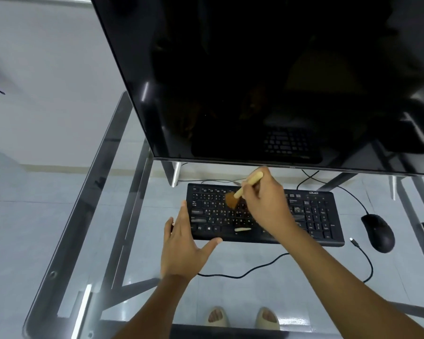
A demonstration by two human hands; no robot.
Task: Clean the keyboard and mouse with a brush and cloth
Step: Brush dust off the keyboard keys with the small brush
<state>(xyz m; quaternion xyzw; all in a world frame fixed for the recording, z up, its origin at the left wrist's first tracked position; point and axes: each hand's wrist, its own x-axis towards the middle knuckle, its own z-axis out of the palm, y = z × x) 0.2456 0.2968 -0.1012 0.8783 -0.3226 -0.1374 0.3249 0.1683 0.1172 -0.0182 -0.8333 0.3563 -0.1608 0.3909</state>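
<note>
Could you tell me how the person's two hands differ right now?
The right hand grips the brush in curled fingers, bristles on the keyboard; the left hand holds nothing, its fingers straight. The right hand is above the keys; the left lies flat at the keyboard's left end. Both are bare.

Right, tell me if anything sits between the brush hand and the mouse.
Nothing visible blocks it. The right hand holds the brush over the keyboard; the mouse lies beyond the keyboard's right end on the glass desk.
</note>
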